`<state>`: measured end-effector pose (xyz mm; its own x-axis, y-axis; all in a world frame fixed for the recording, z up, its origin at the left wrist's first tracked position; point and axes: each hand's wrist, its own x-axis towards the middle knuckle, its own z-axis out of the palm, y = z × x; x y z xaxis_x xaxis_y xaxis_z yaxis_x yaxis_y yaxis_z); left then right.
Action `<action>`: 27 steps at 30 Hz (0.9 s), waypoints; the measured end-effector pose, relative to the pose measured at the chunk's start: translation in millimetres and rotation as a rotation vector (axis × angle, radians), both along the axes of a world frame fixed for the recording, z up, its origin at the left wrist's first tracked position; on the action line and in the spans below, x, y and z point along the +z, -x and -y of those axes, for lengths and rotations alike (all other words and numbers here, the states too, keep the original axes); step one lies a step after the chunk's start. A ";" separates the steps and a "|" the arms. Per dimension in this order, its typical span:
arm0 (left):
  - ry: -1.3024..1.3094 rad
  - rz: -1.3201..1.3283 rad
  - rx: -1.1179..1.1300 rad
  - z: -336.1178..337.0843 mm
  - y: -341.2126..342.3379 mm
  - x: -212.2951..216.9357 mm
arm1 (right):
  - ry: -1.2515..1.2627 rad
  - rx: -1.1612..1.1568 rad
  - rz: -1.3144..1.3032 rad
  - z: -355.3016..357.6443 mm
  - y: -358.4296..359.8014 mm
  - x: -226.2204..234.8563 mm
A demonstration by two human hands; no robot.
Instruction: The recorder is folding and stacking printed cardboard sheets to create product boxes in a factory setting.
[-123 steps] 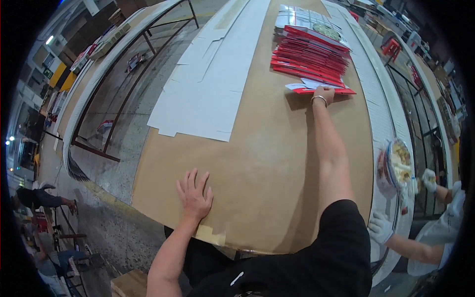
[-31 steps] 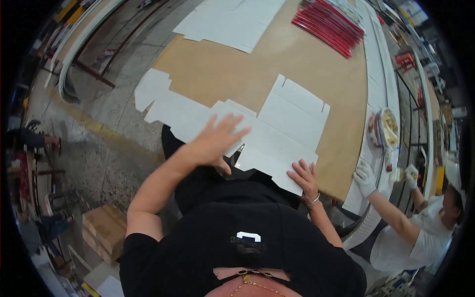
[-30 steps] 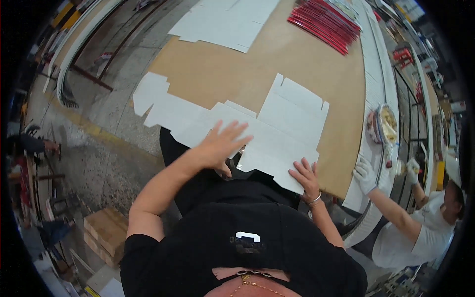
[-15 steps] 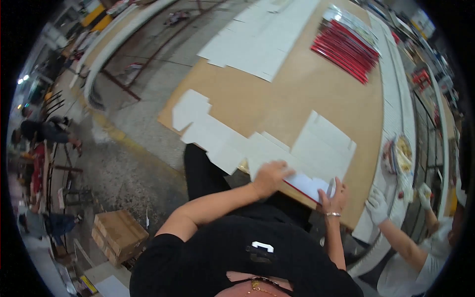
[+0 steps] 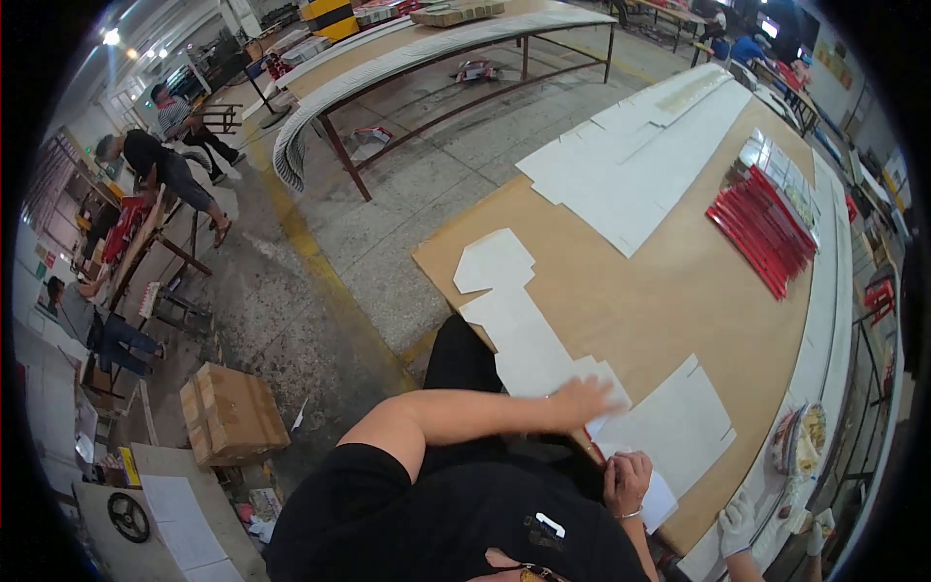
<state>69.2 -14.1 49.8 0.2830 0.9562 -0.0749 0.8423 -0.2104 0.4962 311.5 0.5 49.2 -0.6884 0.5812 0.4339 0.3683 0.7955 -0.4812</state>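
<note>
A flat white die-cut cardboard blank [image 5: 524,330] lies along the near left edge of the brown-topped table, its square panel [image 5: 684,427] reaching to the right. My left hand [image 5: 582,403] is over the middle of this blank, fingers stretched out and blurred by motion. At the near edge, my right hand [image 5: 628,480] has its fingers bent together on a white piece with a red edge [image 5: 659,500]. My hands partly hide that piece. The left forearm crosses in front of my body.
Flat white blanks [image 5: 630,175] are stacked at the far side, with red, glossy flat pieces [image 5: 761,228] to their right. A tub [image 5: 800,441] stands on the right-hand ledge near a co-worker's gloved hand [image 5: 737,524]. A cardboard box [image 5: 231,412] sits on the floor at left.
The view has swung, so the table appears farther right and lower. My right hand has shifted left along the red-edged piece. My left hand has moved farther over the blank, its fingers now stretched out.
</note>
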 end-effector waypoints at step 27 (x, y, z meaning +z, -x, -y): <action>-0.025 -0.089 -0.282 20.1 -46.8 -32.6 | -0.094 -0.149 0.323 -10.6 50.1 -9.2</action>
<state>116.0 -34.2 17.2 0.5314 0.8425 -0.0886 0.7888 -0.4540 0.4144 261.4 11.2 40.0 -0.7095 0.6533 0.2644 0.6044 0.7569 -0.2485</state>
